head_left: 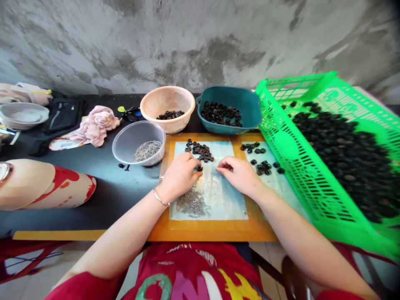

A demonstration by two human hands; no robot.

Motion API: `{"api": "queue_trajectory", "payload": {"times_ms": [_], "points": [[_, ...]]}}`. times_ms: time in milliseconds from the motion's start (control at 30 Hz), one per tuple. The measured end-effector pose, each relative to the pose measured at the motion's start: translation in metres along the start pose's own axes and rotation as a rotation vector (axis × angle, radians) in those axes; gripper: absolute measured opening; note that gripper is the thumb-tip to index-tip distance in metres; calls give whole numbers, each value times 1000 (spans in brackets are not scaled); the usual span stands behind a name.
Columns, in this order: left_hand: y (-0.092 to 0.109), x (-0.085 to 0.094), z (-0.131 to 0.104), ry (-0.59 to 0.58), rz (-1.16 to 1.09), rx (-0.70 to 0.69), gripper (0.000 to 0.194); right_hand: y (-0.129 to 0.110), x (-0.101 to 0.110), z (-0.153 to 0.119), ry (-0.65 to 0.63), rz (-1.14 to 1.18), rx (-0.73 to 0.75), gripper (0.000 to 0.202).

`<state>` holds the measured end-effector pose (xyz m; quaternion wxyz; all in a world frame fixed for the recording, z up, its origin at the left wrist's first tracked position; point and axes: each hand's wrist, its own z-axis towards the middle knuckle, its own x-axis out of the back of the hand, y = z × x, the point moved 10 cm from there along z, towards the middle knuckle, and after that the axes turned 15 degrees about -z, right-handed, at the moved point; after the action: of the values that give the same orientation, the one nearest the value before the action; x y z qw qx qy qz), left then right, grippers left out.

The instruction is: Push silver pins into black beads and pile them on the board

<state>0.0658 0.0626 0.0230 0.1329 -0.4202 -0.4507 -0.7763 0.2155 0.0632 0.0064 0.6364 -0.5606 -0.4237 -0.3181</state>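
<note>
"Black ring-shaped discs [204, 152]: position?"

"One loose cluster, far end of a pale blue sheet [229, 204] edged with an amber border [215, 235], on the dark bench [118, 212]."

"Left hand [183, 173]?"

"Over the sheet's left side, bracelet [161, 198] at the wrist. Thumb and fingers pinch one small black piece [200, 168]."

"Right hand [239, 173]?"

"Over the same sheet, apart from the left. Fingers curled inward; whether they pinch anything, I cannot tell."

"Slim metal pins [193, 204]?"

"One silvery pile, near end of the sheet. A further lot in the clear plastic bowl [120, 143], left."

"Other vessels?"

"Peach basin [167, 98] and teal basin [229, 125], side by side beyond the sheet, each part-filled with black pieces. Green slatted crate [293, 166], right, heaped with more. Just beside the crate: scattered black pieces [264, 166] on a second pale sheet [278, 185]."
</note>
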Motion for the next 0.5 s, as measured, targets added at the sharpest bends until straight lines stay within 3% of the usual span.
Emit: {"api": "queue_trajectory", "payload": {"times_ms": [67, 300, 400, 500], "points": [[-1, 0, 1, -4, 24, 3, 15, 1, 0, 0, -4, -21, -9, 6], [-25, 36, 1, 240, 89, 106, 18, 0, 3, -1, 18, -49, 19, 7], [-25, 33, 4, 245, 109, 90, 27, -1, 3, -1, 11, -52, 16, 7], [-17, 20, 9, 187, 103, 52, 29, -1, 3, -1, 7, -5, -7, 7]]}}
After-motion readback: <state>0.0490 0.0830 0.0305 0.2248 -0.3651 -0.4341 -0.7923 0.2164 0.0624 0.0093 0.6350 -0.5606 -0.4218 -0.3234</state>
